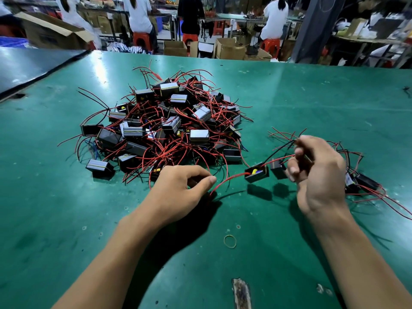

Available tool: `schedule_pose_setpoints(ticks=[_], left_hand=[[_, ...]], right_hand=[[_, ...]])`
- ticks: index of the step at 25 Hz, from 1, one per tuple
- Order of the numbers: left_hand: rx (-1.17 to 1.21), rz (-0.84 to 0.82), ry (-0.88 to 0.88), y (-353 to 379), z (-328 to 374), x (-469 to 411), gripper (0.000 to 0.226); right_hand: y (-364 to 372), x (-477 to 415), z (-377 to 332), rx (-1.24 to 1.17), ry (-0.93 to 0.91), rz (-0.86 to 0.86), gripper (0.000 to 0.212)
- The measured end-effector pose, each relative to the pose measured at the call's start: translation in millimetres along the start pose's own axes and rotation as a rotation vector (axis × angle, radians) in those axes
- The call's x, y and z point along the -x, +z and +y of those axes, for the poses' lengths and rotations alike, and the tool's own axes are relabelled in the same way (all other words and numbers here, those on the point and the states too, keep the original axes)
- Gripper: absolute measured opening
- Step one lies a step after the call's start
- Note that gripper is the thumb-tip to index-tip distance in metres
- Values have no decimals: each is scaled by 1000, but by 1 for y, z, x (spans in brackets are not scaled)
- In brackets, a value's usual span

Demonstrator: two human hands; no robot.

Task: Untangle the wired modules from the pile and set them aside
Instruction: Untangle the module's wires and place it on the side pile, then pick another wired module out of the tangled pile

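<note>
Green table (66, 219), far left corner cut by a darker sheet. Left-centre: pile (165, 128) of black box modules in a knot of red and black wires; which wire belongs to which box can't be traced, lower boxes are buried. Just in front of the pile, left hand (178, 188), fingers curled, thumb tip pressed toward forefinger, pinching a red wire (227, 179); the exact contact spot is hidden under the thumb. That wire arcs up and right into an open-topped module (256, 173) with yellow and blue parts inside, hanging clear of the table, its shadow below it. Second module (277, 169) just beside it, also lifted, partly hidden by the right fingers. Right hand (318, 175) is raised, fingers curled round a bunch of leads (287, 142), black and red, whose ends fan out up-left; the hand is slightly blurred, so the count is unclear. Behind and right of it, set-aside modules (365, 182) lie on the table, mostly blocked by the hand, number unknown, their wires trailing toward the right edge. Rubber band (230, 241) lies near the front between the forearms. Scuffed patch (242, 293) is cut off at the bottom.
</note>
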State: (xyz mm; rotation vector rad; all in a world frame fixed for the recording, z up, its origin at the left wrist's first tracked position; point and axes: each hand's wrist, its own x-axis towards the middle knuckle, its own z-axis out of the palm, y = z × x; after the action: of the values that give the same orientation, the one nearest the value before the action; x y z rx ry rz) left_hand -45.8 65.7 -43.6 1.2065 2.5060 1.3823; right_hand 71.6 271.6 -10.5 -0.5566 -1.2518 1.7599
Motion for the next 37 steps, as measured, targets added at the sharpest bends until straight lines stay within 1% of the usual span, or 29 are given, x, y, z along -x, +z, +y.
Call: schedule_pose_setpoints(ticks=[4, 7, 11, 12, 13, 15, 16, 17, 18, 19, 21, 22, 24, 29, 34, 36, 37], left_hand=[[-16, -7, -9, 1, -3, 1, 14], [-37, -21, -2, 2, -3, 1, 15], [-59, -21, 1, 2, -3, 1, 15], [-61, -23, 2, 3, -3, 1, 15], [-67, -26, 1, 3, -3, 1, 15], [-77, -34, -2, 3, -3, 1, 16], [-80, -37, -2, 3, -3, 1, 16], [-84, -39, -1, 4, -3, 1, 16], [-88, -42, -2, 4, -3, 1, 17], [-90, -44, -2, 4, -3, 1, 17], [-93, -44, 0, 4, -3, 1, 17], [-96, -44, 1, 4, -3, 1, 17], [-93, -40, 4, 5, -3, 2, 17], [-92, -17, 1, 5, -4, 1, 14], [-63, -6, -23, 6, -5, 0, 12], [-50, 0, -39, 7, -5, 0, 12], [-49, 2, -45, 8, -5, -1, 13]], right_hand=[[-5, -7, 0, -33, -141, 213, 17], [-8, -12, 3, 10, -198, 252, 13], [-14, -16, 11, 252, -248, 287, 9], [-16, -16, 12, 322, -276, 307, 12], [-18, -15, 12, 401, -312, 330, 21], [-19, -13, 13, 543, -433, 323, 40], [-18, -11, 14, 590, -493, 268, 40], [-15, -8, 17, 620, -518, 187, 34], [-13, -5, 21, 654, -495, 98, 26], [-11, -4, 26, 698, -431, 10, 20], [-12, -6, 36, 760, -245, -118, 19], [-14, -10, 40, 778, -168, -143, 21], [-21, -21, 44, 845, -97, -134, 28], [-32, -39, 46, 944, -42, -49, 46], [-32, -46, 49, 1076, -51, -54, 54], [-29, -41, 49, 1091, -96, -52, 52], [-25, -37, 49, 1070, -179, -50, 47]])
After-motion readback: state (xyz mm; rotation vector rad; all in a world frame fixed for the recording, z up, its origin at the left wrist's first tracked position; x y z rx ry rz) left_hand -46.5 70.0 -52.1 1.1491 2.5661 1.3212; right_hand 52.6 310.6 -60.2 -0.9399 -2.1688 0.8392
